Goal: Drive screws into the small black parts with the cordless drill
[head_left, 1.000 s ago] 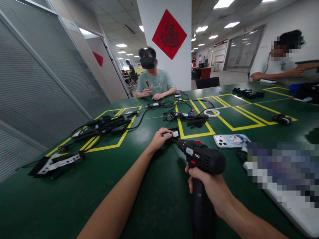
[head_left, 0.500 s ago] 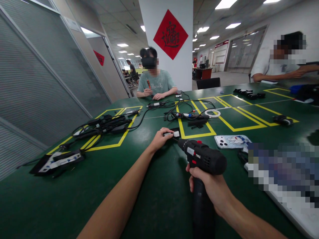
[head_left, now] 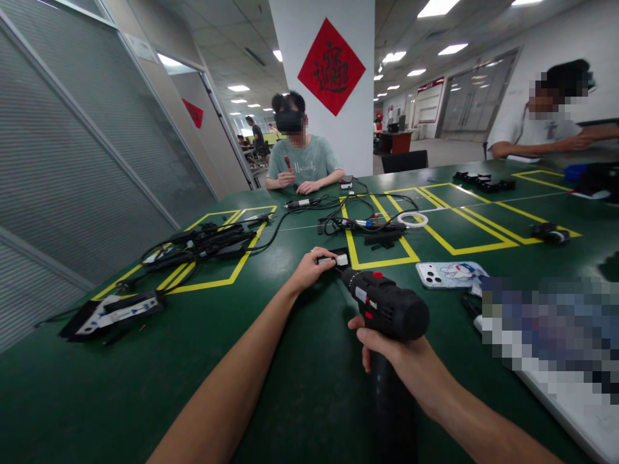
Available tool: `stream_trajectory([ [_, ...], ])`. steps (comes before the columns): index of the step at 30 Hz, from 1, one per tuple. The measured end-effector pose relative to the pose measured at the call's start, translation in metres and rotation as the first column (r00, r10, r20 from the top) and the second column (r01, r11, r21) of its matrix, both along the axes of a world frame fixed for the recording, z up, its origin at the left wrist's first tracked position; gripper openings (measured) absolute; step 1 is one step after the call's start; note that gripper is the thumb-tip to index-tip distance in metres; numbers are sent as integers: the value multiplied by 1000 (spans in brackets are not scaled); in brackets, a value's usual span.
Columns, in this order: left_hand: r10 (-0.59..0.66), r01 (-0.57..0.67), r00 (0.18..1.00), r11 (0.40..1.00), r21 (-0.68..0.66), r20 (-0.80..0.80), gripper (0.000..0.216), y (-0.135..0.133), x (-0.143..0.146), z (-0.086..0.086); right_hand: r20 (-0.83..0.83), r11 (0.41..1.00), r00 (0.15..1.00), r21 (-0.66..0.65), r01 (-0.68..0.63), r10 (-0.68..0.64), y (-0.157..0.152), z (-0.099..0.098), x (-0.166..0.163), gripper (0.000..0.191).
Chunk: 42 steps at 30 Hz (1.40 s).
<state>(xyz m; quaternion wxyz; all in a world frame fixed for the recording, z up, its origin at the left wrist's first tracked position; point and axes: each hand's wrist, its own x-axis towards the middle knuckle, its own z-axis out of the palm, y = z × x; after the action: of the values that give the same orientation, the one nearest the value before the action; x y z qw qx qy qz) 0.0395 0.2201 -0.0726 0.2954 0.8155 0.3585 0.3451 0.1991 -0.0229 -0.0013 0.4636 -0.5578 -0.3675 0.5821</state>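
Observation:
My right hand (head_left: 391, 348) is wrapped round the grip of a black cordless drill (head_left: 387, 303) with red buttons. The drill points forward and to the left, its tip beside the fingers of my left hand (head_left: 313, 269). Those fingers are closed on a small black part with a white block (head_left: 341, 260) on the green table (head_left: 271, 361). My fingers cover much of this part, and I cannot tell whether the bit touches it.
Left lies a heap of black cables (head_left: 207, 245), with a black-and-white device (head_left: 113, 312) nearer. More cables and a white ring (head_left: 412, 220) are ahead. A phone (head_left: 451, 275) lies right of the drill. A person (head_left: 304, 154) across the table holds a screwdriver (head_left: 289, 164).
The drill and my right hand have shifted slightly left. My left hand stays in place on the small part.

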Motion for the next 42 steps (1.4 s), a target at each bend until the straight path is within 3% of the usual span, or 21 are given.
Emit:
stream_trajectory([
  [4, -13, 13, 1000, 1000, 5, 3, 27, 1, -1, -1, 28, 998, 998, 10, -54, 53, 2, 0, 1, 22],
  [8, -17, 17, 1000, 1000, 6, 1, 28, 2, -1, -1, 72, 1000, 997, -15, -9, 10, 3, 1, -1, 16],
  [20, -17, 17, 999, 1000, 4, -35, 27, 3, -2, 3, -8, 1000, 1000, -6, -8, 8, 4, -7, 1, 24],
  [27, -27, 27, 998, 1000, 6, -49, 28, 6, -3, 3, 111, 1000, 993, -4, -26, 26, 5, -9, 0, 20],
  [42, -24, 25, 999, 1000, 12, -49, 30, 3, -3, 2, -17, 1000, 1000, -8, -6, 6, 3, -12, 0, 21],
])
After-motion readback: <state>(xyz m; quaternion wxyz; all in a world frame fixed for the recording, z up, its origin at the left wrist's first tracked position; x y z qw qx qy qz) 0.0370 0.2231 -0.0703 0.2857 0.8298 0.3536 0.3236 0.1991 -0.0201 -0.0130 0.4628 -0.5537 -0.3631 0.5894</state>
